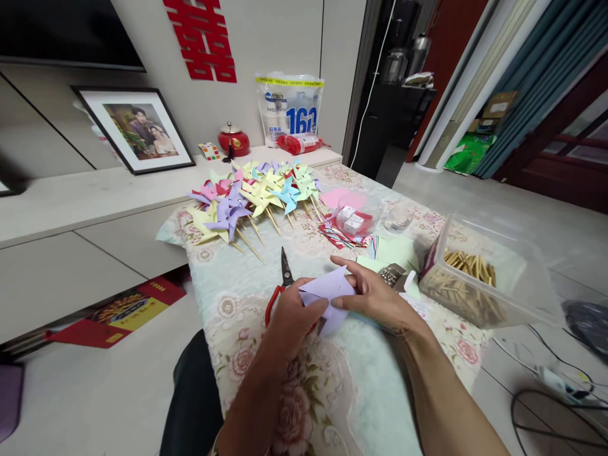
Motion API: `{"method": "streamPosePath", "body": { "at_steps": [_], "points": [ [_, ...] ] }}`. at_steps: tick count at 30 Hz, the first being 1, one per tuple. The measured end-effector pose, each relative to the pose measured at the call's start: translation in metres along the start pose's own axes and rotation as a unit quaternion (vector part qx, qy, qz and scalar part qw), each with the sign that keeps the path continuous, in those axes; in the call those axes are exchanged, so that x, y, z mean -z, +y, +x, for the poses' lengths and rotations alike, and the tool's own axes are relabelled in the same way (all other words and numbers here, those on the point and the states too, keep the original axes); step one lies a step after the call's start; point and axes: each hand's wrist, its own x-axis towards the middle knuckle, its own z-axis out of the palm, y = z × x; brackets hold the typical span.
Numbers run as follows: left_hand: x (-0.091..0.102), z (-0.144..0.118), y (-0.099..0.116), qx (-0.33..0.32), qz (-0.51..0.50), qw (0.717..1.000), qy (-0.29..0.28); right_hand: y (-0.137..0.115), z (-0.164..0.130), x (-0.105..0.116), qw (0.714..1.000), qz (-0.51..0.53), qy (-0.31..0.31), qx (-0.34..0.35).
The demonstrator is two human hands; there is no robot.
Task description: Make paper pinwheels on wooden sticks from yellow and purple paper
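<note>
I held the lilac paper piece [327, 297] just right of the scissors [280, 285], over the table [380, 386]. My left hand [289, 316] and right hand [375, 294] pinched its edges. Light, thin, easily creased, I judged; best gripped gently at corners.

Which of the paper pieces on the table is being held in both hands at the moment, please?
The lavender paper, pinched between the left hand and right hand. The green sheets and pink sheet lie flat on the tablecloth, untouched.

A home living room: framed portrait [137, 130], red wall decoration [202, 39], floral tablecloth [247, 361]
</note>
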Motion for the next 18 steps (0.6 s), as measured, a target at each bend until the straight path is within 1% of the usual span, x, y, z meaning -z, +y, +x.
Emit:
{"method": "streamPosePath", "body": {
  "at_steps": [2, 6, 10, 14, 18],
  "points": [
    [0.001, 0.001, -0.002, 0.007, 0.0, 1.0, -0.008, 0.001, 0.001, -0.001, 1.0, 0.004, 0.003, -0.002],
    [0.0, 0.003, -0.004, 0.012, -0.018, 1.0, -0.006, 0.0, 0.003, -0.007, 0.999, 0.015, 0.025, -0.015],
    [-0.003, 0.002, 0.0, 0.024, -0.07, 0.997, 0.008, -0.002, 0.005, -0.013, 0.997, 0.039, 0.067, -0.02],
    [-0.008, -0.001, 0.007, 0.009, -0.117, 0.993, 0.012, -0.003, 0.007, -0.017, 0.991, 0.065, 0.113, -0.014],
    [-0.01, -0.003, 0.01, 0.008, -0.164, 0.986, -0.003, -0.003, 0.007, -0.019, 0.989, 0.085, 0.122, -0.007]
  ]
}}
